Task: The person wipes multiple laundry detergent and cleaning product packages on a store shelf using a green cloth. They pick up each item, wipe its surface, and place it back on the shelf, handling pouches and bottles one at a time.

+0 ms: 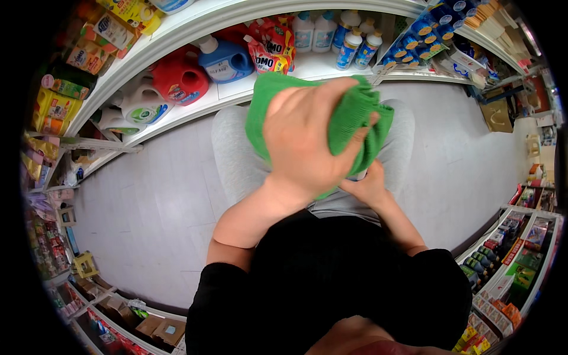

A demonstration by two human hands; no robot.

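Observation:
My left hand (305, 139) is closed on a bunched green cloth (358, 121), with its thumb and fingers wrapped round a fold. The rest of the cloth spreads out to the left of the fingers and hangs below the wrist. My right hand (370, 186) is lower and to the right, under the cloth's edge. Its fingers close round a small thing of which only a whitish bit shows; the cloth hides the rest. Both hands are above my grey-trousered knees (234, 142).
Ahead, a white shelf (236, 89) carries a blue jug (223, 61), a red jug (179, 77), red pouches (269, 50) and several white bottles (323, 32). Blue-capped bottles (408, 44) are farther right. Stocked racks (509, 254) stand behind me on both sides of the grey floor (148, 201).

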